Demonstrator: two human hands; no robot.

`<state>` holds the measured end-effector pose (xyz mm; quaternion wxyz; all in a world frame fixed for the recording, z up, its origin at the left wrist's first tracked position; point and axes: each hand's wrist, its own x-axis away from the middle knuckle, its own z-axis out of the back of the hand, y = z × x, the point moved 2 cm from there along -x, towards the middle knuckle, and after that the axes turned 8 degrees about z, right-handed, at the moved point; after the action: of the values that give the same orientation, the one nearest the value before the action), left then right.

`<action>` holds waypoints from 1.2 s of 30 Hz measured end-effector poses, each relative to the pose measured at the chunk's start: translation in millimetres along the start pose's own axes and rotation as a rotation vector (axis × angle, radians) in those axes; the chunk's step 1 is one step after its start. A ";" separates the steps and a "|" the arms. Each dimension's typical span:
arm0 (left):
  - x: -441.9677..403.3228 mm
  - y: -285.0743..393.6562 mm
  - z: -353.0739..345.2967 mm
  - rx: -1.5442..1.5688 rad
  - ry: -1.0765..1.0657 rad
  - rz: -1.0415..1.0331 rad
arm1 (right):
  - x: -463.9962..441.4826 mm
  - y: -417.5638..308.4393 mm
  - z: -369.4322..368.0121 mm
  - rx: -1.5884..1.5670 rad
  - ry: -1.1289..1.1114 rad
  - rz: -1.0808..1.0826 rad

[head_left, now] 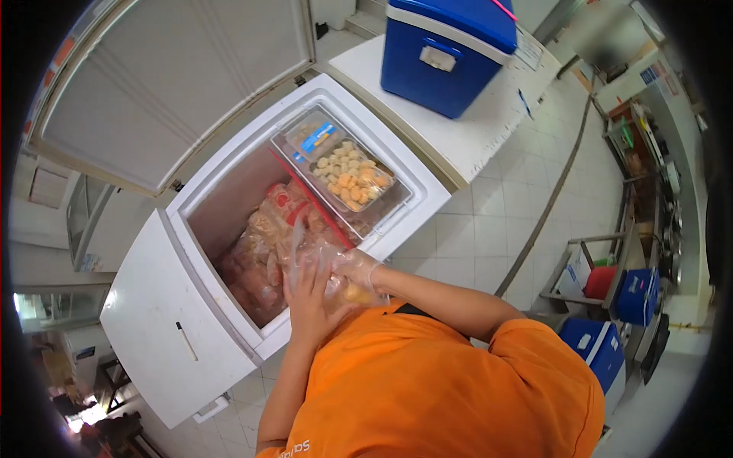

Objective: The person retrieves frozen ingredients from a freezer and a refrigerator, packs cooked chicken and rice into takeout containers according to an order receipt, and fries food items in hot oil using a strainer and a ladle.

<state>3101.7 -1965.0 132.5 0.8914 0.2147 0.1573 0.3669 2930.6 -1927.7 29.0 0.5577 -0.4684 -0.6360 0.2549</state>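
Right in front of my orange shirt, a clear plastic bag with something yellowish in its lower part is held at the freezer's front edge. My left hand grips its near side, fingers long against the plastic and thumb lower down. On the other side my right hand is curled and partly covered by clear plastic; its fingertips are hidden. Just beyond both hands, bagged pinkish raw meat fills the bottom of the open chest freezer.
A clear container of pale and orange balls sits in the freezer's wire basket. The lid stands raised. A marker lies on the white panel at left. A blue cooler stands on a white table; another person is at far right.
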 end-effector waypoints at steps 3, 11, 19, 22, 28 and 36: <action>24.7 -28.1 -42.3 0.259 -0.442 0.155 | 3.9 23.5 6.1 0.113 -0.167 0.170; 27.0 -34.9 -108.4 0.646 -0.811 0.195 | 117.6 -65.7 0.7 1.152 0.093 1.170; -22.3 -27.5 -131.3 0.714 -0.502 0.219 | 10.1 18.3 75.7 1.200 -0.625 0.429; -54.4 -21.9 -127.6 0.528 -0.236 0.192 | -25.9 2.5 122.2 1.259 -0.476 0.549; -111.4 -32.1 -160.9 0.342 -0.100 0.342 | -57.7 -31.3 233.9 1.480 -0.294 0.843; -160.8 -12.7 -202.4 0.225 -0.008 0.298 | -133.9 15.4 249.0 1.565 -0.324 0.965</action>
<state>2911.0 -2035.0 -27.9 0.7982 0.3354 0.1603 0.4740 2691.1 -1989.6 -108.8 0.4528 -0.1316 -0.0897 0.8773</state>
